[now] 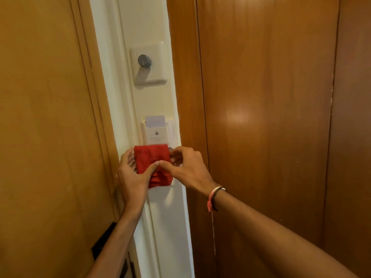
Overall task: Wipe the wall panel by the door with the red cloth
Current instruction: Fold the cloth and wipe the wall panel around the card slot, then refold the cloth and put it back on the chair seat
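A folded red cloth (151, 159) is pressed against the narrow cream wall panel (152, 101), just under the key-card holder (156, 134). My left hand (131, 177) grips the cloth's left side, thumb across its front. My right hand (185, 167) pinches the cloth's right edge, its thumb meeting the left thumb at the middle. A white card (155, 121) stands in the holder's slot. Higher on the panel is a square switch plate with a grey dial knob (144, 60).
The wooden door (46, 127) fills the left, with a dark lock plate (103, 240) near its edge at the bottom. A wooden wardrobe-like panel (265, 117) fills the right. A red-and-white wristband (213, 197) sits on my right wrist, its thread hanging down.
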{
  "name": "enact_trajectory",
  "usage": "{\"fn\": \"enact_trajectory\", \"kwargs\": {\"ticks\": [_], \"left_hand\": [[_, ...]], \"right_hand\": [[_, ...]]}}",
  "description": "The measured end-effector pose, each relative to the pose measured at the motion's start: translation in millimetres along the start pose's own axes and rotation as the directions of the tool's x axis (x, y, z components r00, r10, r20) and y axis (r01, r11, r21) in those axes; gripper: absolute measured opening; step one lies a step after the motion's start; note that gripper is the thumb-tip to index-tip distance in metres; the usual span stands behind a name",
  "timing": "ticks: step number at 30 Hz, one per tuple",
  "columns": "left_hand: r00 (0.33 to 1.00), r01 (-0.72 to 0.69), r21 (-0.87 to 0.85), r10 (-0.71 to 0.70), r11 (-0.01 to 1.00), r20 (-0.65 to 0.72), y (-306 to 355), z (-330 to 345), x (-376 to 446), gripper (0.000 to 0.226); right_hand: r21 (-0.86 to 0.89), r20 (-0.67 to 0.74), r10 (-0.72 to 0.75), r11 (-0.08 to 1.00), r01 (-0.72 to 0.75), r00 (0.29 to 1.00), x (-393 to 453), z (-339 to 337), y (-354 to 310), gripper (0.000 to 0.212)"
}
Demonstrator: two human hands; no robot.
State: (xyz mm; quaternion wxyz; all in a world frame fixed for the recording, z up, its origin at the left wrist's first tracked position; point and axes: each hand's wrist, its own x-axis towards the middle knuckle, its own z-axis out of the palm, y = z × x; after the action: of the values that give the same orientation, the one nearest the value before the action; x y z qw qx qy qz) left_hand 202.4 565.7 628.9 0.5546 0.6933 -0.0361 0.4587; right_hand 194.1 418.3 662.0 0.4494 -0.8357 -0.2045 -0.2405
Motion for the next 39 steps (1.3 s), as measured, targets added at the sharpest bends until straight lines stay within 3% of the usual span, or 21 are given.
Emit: {"fn": "enact_trajectory", "kwargs": {"ticks": [7,13,17,20,22,25,31,34,36,39], "left_hand": [[0.997,0.005,-0.076,0.001,0.997,0.078,3,-5,-5,0.069],[0.991,0.016,-0.180,0.009,0.983,0.137,16,1,-15,0.056],[0.972,0.055,-0.258,0.007,0.965,0.235,29,10,-17,0.063],[0.911,0.181,-0.349,-0.024,0.920,0.412,43,23,-23,0.067],[0.860,0.233,-0.368,-0.014,0.900,0.510,52,36,-29,0.057],[0.825,0.244,-0.390,0.022,0.888,0.565,65,60,-41,0.039],[0.779,0.279,-0.436,0.064,0.856,0.624,93,120,-75,0.030],[0.724,0.311,-0.453,0.100,0.836,0.682,109,160,-102,0.024],[0.684,0.345,-0.458,0.115,0.819,0.721,120,182,-119,0.026],[0.592,0.414,-0.440,0.131,0.797,0.795,135,220,-155,0.048]], "right_hand": [[0.161,-0.002,0.097,0.982,-0.095,0.995,-2,3,6,0.024],[0.316,0.008,0.126,0.941,-0.122,0.992,-15,-23,5,0.027],[0.399,-0.002,0.123,0.910,-0.112,0.992,-26,-49,12,0.027],[0.462,-0.010,0.112,0.882,-0.095,0.994,-34,-71,21,0.027],[0.490,-0.025,0.102,0.868,-0.077,0.994,-41,-87,28,0.023],[0.487,-0.073,0.102,0.872,-0.053,0.992,-52,-113,37,0.018],[0.428,-0.183,0.176,0.900,-0.083,0.967,-81,-174,67,0.010],[0.382,-0.264,0.226,0.917,-0.113,0.938,-103,-210,89,0.009],[0.356,-0.315,0.253,0.925,-0.134,0.915,-116,-231,101,0.010],[0.334,-0.389,0.307,0.926,-0.177,0.869,-144,-270,118,0.009]]}}
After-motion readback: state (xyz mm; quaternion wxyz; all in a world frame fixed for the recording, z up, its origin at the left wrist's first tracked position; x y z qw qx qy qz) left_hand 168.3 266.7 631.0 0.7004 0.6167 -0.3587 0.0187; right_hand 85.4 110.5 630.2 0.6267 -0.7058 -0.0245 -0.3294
